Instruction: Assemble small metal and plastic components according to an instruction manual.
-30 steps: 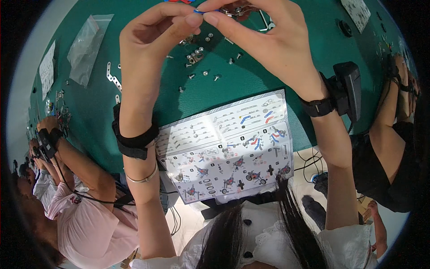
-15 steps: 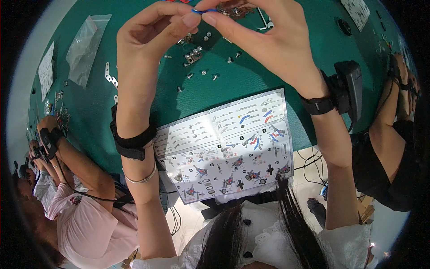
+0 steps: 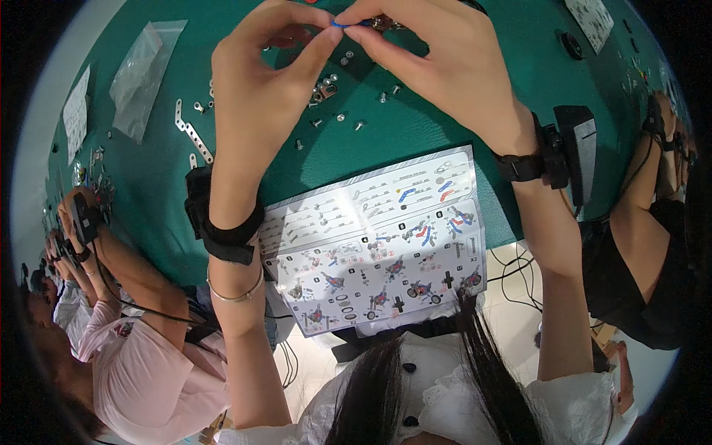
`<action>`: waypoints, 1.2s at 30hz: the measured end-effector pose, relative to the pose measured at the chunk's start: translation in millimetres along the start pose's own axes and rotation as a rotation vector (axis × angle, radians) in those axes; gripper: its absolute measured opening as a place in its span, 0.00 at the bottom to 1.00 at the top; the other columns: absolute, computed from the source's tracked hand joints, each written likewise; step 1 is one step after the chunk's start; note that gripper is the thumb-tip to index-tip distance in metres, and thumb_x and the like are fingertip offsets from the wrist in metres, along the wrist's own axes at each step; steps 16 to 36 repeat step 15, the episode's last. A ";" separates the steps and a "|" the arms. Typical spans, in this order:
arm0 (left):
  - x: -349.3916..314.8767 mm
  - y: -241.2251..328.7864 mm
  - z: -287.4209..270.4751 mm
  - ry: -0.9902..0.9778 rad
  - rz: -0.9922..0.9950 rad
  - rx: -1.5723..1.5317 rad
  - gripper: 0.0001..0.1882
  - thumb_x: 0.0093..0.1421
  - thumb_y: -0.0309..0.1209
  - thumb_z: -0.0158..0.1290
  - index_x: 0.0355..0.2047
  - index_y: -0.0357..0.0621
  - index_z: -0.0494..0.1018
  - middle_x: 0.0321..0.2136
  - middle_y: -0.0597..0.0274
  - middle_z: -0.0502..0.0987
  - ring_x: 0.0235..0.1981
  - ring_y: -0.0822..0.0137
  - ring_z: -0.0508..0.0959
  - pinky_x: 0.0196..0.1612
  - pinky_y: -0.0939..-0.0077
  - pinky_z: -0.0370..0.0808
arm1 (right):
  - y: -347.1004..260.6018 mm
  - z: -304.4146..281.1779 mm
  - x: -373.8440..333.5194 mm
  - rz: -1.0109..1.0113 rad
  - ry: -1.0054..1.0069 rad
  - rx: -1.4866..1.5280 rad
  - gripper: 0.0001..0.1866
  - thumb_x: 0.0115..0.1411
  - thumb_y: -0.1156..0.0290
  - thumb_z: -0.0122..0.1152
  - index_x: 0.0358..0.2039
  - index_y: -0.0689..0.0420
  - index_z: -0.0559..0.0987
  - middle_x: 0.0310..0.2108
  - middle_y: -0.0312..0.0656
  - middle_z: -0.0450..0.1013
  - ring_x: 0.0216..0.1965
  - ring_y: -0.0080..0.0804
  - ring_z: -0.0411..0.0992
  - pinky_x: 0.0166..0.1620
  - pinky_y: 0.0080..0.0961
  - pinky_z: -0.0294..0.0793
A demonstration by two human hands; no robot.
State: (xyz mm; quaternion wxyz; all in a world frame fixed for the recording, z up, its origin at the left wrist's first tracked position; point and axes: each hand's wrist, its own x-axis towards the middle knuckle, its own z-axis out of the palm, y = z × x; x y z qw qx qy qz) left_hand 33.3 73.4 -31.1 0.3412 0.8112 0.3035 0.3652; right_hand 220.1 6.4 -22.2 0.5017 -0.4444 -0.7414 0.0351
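Note:
At the top of the view my left hand [image 3: 268, 78] and my right hand [image 3: 452, 70] meet, fingertips pinched on a small blue strip-like part [image 3: 339, 25]. My fingers cover most of it. Shiny metal pieces [image 3: 384, 24] show behind my right fingers; whether they are joined to the blue part I cannot tell. Below the hands, loose screws [image 3: 340, 117] and a cluster of small metal brackets [image 3: 323, 92] lie on the green mat [image 3: 415, 133]. Perforated metal strips [image 3: 197, 141] rest beside my left wrist.
A printed instruction sheet [image 3: 371, 245] lies at the mat's near edge, under my forearms. A clear plastic bag [image 3: 144, 81] is at the left, a black wheel-like ring [image 3: 571, 44] at the far right. Other people's arms [image 3: 141, 267] reach in at both sides.
My left hand has shifted right and turned, uncovering more metal strips beside it. The right hand has turned so the metal pieces show less. Both still pinch the blue part.

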 end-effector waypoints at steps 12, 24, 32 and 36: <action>-0.8 5.8 6.9 -0.044 0.063 0.220 0.06 0.55 0.22 0.61 0.33 0.35 0.77 0.30 0.64 0.77 0.30 0.76 0.74 0.36 0.82 0.70 | 1.7 -0.2 -1.5 0.095 -0.218 -0.087 0.05 0.57 0.75 0.61 0.34 0.58 0.75 0.32 0.43 0.72 0.31 0.43 0.75 0.32 0.33 0.73; -1.0 4.8 6.4 -0.037 0.050 0.236 0.06 0.55 0.23 0.60 0.33 0.35 0.77 0.31 0.63 0.78 0.31 0.75 0.74 0.37 0.82 0.70 | 1.8 1.4 -1.3 0.118 -0.230 -0.087 0.06 0.57 0.74 0.61 0.34 0.58 0.74 0.32 0.43 0.72 0.31 0.44 0.75 0.32 0.33 0.74; -1.0 4.8 6.4 -0.037 0.050 0.236 0.06 0.55 0.23 0.60 0.33 0.35 0.77 0.31 0.63 0.78 0.31 0.75 0.74 0.37 0.82 0.70 | 1.8 1.4 -1.3 0.118 -0.230 -0.087 0.06 0.57 0.74 0.61 0.34 0.58 0.74 0.32 0.43 0.72 0.31 0.44 0.75 0.32 0.33 0.74; -1.0 4.8 6.4 -0.037 0.050 0.236 0.06 0.55 0.23 0.60 0.33 0.35 0.77 0.31 0.63 0.78 0.31 0.75 0.74 0.37 0.82 0.70 | 1.8 1.4 -1.3 0.118 -0.230 -0.087 0.06 0.57 0.74 0.61 0.34 0.58 0.74 0.32 0.43 0.72 0.31 0.44 0.75 0.32 0.33 0.74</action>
